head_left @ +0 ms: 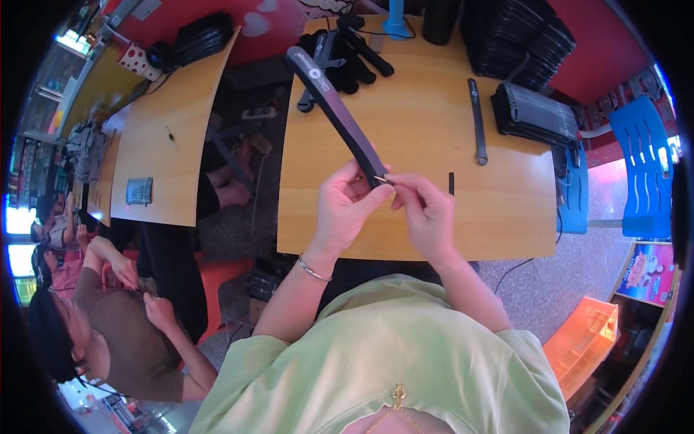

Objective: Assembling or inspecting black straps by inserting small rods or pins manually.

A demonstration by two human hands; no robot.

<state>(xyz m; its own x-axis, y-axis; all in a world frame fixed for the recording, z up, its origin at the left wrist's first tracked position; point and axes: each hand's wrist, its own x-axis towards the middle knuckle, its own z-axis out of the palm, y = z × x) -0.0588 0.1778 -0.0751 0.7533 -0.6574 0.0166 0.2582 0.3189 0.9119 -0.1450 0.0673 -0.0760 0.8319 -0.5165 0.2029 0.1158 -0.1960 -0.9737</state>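
A long black strap (336,108) with a rounded far end and pale printing rises from my hands, tilted toward the back left. My left hand (343,207) is closed round its near end. At that same end the fingers of my right hand (426,210) pinch together, by a small thin light-coloured piece (381,179) too tiny to name. Whether the right fingers grip that piece or the strap's edge is hard to make out. Just beyond my right hand, a short black strip (451,183) lies on the wooden table (318,231).
Another black strap (477,123) lies farther right, beside a stack of flat black items (535,116). A taller black pile (517,40) stands behind. Several black straps (354,61) lie at the back left, near a blue stand (396,22). A co-worker (130,325) sits at left.
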